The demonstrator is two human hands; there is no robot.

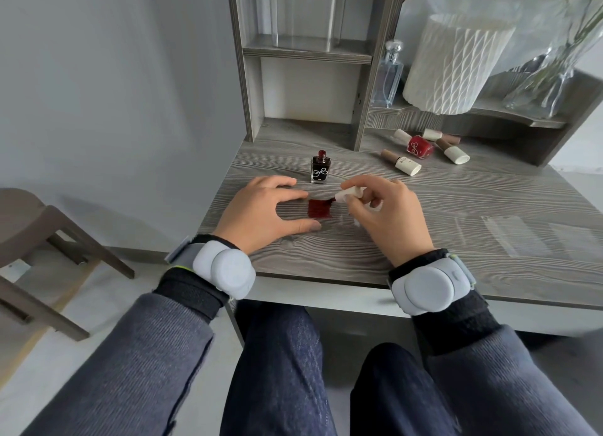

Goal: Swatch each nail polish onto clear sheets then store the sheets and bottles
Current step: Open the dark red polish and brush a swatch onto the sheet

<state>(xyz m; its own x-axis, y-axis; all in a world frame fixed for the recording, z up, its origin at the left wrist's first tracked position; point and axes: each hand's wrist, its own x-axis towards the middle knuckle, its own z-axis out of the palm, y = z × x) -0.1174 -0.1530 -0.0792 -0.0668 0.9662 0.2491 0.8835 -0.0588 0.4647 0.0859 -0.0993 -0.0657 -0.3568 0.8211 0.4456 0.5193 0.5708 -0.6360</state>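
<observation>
Centrally, square glossy swatch (320, 208), cream cylindrical cap (352, 193)

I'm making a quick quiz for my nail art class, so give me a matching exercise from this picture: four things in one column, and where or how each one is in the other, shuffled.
Column one
1. dark polish bottle
2. red polish bottle
3. brush
4. perfume bottle

Column two
A. on the raised shelf
B. lying on its side
C. pinched in the right hand
D. standing upright, cap off

Pairs: 1-D, 2-B, 3-C, 4-A
</observation>
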